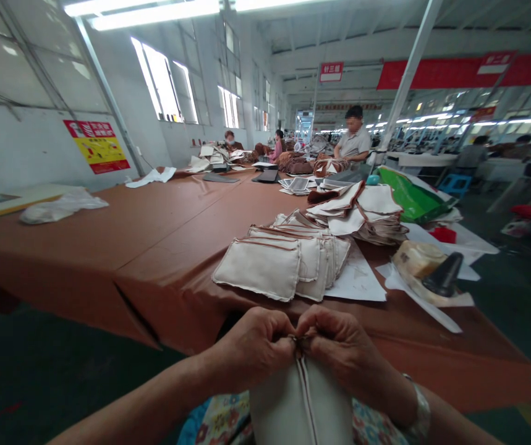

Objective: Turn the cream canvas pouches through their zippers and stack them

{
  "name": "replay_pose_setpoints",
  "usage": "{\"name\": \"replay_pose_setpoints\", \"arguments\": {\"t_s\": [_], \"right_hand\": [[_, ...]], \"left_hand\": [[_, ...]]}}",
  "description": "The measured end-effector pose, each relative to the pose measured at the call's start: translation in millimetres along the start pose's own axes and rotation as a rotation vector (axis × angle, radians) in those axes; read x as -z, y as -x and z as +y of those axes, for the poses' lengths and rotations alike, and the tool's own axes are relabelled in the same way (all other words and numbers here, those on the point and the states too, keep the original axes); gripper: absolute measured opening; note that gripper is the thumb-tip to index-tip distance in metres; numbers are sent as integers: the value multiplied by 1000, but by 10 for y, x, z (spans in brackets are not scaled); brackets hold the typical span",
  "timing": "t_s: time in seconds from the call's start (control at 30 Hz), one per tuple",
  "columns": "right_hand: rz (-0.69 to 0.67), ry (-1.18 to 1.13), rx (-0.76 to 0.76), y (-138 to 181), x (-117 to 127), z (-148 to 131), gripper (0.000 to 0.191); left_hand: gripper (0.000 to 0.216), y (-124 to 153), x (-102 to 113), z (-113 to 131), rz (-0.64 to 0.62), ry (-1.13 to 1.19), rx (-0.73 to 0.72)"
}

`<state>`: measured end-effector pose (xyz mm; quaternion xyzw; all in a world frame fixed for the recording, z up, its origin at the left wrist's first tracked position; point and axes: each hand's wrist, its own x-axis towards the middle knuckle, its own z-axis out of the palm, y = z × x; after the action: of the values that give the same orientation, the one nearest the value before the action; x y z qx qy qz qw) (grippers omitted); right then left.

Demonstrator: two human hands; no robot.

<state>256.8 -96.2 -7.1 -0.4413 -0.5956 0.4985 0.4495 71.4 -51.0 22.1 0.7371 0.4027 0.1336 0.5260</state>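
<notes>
My left hand (251, 349) and my right hand (339, 352) meet in front of me, both pinched tight on the top end of a cream fabric pouch (302, 405) with a zipper running down its middle. The fingertips press together at the zipper's end, where a small dark metal part shows. The pouch hangs down over my lap. Just beyond my hands, a row of finished cream pouches (284, 262) with brown edging lies overlapped on the brown table (154, 235).
A taller stack of pouches (362, 213) sits further back, with a green bag (408, 194) to its right. White paper sheets (355, 278) and a black cone on a cream holder (436, 275) lie at the right. Other people work at the far end.
</notes>
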Motion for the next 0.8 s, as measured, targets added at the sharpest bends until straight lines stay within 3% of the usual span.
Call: {"name": "replay_pose_setpoints", "arguments": {"t_s": [0.2,0.33,0.43,0.57,0.67,0.8], "right_hand": [[-64,-40,67,68,38,-16,8],[-63,83,236,111,55,-26,13],[-30,209,341,123,52,-16,14],[-21,282,384,156,50,-3,10],[-63,327,321,219,78,-42,7],[-155,139,132,262,141,-137,24]], "left_hand": [[16,53,-9,-47,-72,369,24],[40,57,-2,-24,-89,572,55],[45,36,15,-25,-163,505,88],[44,35,53,-16,-208,395,-4],[39,65,82,9,-190,241,-74],[32,96,105,30,-192,114,-177]]}}
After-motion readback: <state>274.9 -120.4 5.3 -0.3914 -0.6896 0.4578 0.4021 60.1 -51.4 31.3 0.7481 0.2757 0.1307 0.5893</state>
